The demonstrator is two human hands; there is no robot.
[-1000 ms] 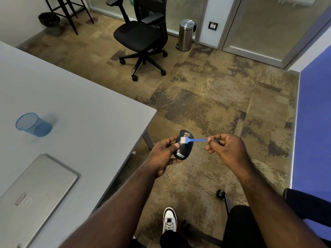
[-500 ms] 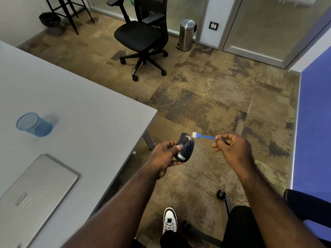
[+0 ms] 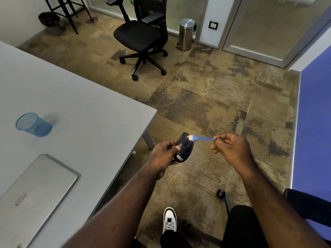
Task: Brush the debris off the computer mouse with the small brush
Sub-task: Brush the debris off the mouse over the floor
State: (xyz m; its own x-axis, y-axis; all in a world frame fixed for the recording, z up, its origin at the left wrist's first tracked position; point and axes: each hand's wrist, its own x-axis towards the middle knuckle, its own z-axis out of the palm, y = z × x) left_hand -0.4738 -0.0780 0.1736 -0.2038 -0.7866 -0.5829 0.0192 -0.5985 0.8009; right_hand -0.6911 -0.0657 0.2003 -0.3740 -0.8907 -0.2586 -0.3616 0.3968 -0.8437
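My left hand [image 3: 164,154] grips a black computer mouse [image 3: 185,148] from its left side, holding it over the carpet just off the table corner. Pale specks of debris sit on the mouse's far end. My right hand [image 3: 231,148] pinches the end of a small blue brush [image 3: 200,138] whose handle runs leftward. Its white bristles rest on the far right edge of the mouse, by the specks.
A grey table [image 3: 80,113] fills the left, carrying a blue mesh cup [image 3: 33,124] and a shut silver laptop [image 3: 32,194]. A black office chair [image 3: 141,36] and a steel bin [image 3: 186,34] stand beyond on patterned carpet. My shoe [image 3: 169,221] and chair base lie below.
The brush swept off the mouse's middle to the right, clear of it, and now its bristles are back on the mouse's far right edge. The left hand stayed nearly still.
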